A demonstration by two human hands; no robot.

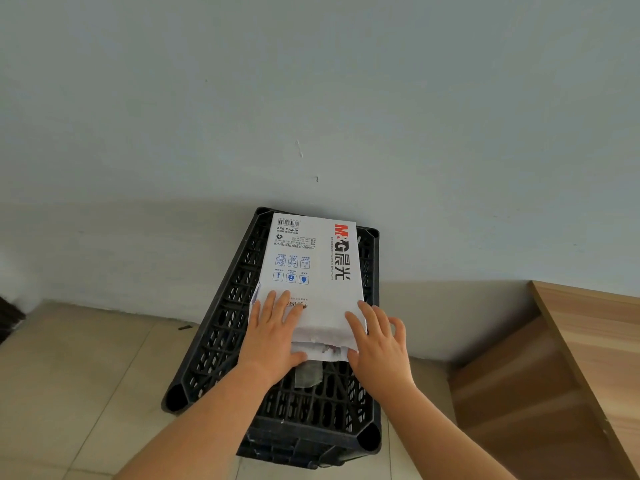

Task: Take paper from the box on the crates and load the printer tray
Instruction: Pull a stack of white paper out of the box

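Both hands were down on the paper package [311, 271], and that white package lay flat on top of the black crates [221, 334], running lengthwise away from the person, its far end up by the wall [311, 98]. The left hand [273, 334] was spread flat on the package's near left corner, fingers pointing along the lid, thumb tucked under at the torn near edge. The right hand [377, 344] sat on the near right corner, fingers splayed over the side edge, palm pressed against it. Neither hand was closed round anything; both lay flat and loose against the wrapper. The near end of the package looked ripped open, white sheets showing between the two thumbs. A grey scrap [308, 374] lay on the crates just below that opening. A wooden shelf unit [554, 375] stood to the right of the crates
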